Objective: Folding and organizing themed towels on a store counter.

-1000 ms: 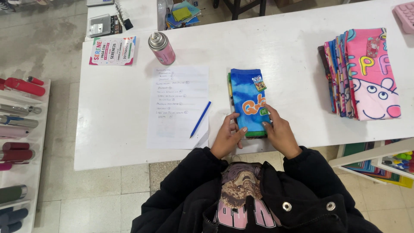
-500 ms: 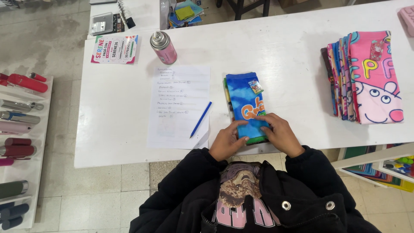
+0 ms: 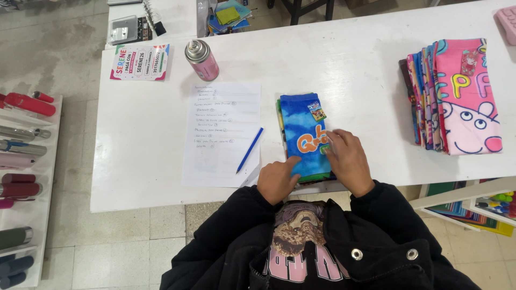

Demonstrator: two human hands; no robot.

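A small stack of blue flat pouches with a cartoon print (image 3: 301, 126) lies on the white table (image 3: 349, 70) near its front edge. My left hand (image 3: 277, 180) rests at the stack's near left corner, fingers curled against its edge. My right hand (image 3: 346, 161) lies flat on the top pouch's right side, fingers spread over the print. Neither hand has lifted anything.
A handwritten paper sheet (image 3: 223, 131) with a blue pen (image 3: 249, 150) lies left of the stack. A pink spray can (image 3: 202, 59) and a printed flyer (image 3: 140, 62) sit further back. A stack of pink cartoon pouches (image 3: 462, 96) is at right. Shelves of bottles (image 3: 21, 156) stand at far left.
Both hands have stayed on the blue stack. The left hand slid from the stack's left edge to its near corner; the right hand shifted slightly up the top pouch.
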